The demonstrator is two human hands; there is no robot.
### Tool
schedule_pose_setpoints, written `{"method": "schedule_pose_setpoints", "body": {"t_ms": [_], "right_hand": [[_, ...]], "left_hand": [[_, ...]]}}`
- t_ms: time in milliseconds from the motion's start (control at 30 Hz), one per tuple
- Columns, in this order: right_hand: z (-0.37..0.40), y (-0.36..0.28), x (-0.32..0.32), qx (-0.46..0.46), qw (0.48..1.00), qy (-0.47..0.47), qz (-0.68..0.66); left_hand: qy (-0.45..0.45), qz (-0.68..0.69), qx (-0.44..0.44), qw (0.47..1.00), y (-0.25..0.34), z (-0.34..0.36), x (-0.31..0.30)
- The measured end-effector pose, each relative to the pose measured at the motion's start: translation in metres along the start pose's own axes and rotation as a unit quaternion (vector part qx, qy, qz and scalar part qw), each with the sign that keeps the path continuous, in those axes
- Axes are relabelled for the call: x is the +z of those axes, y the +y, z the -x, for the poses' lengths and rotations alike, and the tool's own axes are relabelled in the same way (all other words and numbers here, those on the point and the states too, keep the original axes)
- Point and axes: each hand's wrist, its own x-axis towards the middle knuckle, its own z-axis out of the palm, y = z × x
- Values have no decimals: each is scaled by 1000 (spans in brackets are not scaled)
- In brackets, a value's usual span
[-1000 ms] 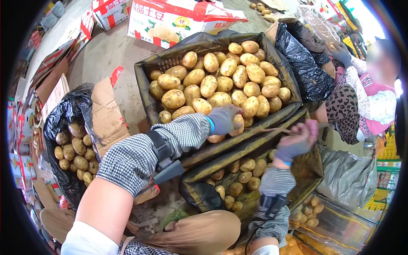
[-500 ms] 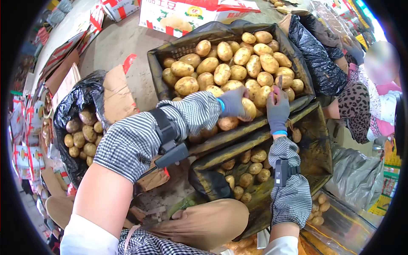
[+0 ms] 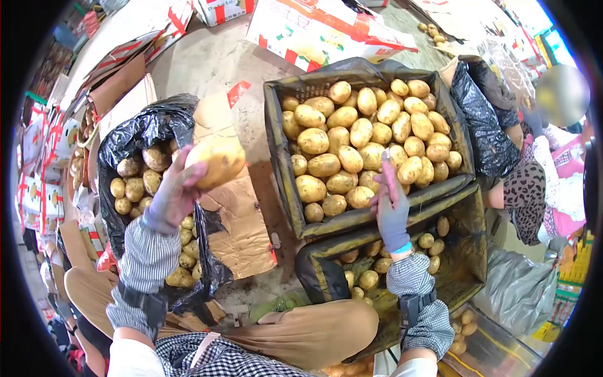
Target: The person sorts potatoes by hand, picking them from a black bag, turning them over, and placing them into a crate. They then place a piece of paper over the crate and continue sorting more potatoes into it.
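one potato (image 3: 217,160) is in the left hand (image 3: 169,198), fingers curled round its near end, above the bag (image 3: 144,119) and cardboard (image 3: 235,235). a full, gentle wrap suits it best (skins likely bruise easily). the right hand (image 3: 392,217) points over the crate (image 3: 279,147), fingers close together; whether it grips anything, i cannot tell.

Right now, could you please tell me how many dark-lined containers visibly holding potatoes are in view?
3: a bag-lined container at the left, a fuller crate ahead, and a sparser crate on its near side; others may be hidden.
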Motion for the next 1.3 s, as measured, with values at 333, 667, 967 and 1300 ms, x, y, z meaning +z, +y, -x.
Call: {"method": "schedule_pose_setpoints", "body": {"t_ms": [333, 667, 967, 1300], "right_hand": [[-59, 12, 86, -286, 866, -41, 408], [-101, 39, 160, -139, 803, 45, 578], [-99, 19, 39, -277, 867, 133, 393], [-78, 61, -4, -201, 828, 38, 522]], "left_hand": [[44, 12, 22, 999, -28, 26, -2], [53, 18, 69, 996, -50, 32, 17], [25, 19, 68, 997, -61, 33, 8], [1, 29, 82, 996, -68, 34, 8]]}}
